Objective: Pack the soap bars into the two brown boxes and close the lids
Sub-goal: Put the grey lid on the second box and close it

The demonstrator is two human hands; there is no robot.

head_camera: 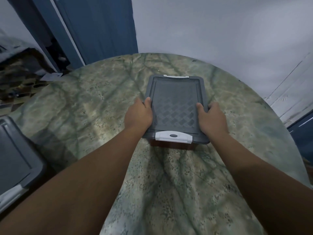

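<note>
Both hands clasp the brown box (pixel 171 144) mid-table: left hand (pixel 138 114) and right hand (pixel 211 118) on its grey lid (pixel 176 104), white latches (pixel 173 136) down. No readable lettering. A second box (pixel 15 153) sits near left.

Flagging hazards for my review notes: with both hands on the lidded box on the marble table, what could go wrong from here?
1. The left hand and right hand grip only the grey lid edges; if the white latch isn't fully seated, lifting could pop the lid off the brown box.
2. The second box sits at the table's left edge, partly out of view; the left forearm might knock it.
</note>
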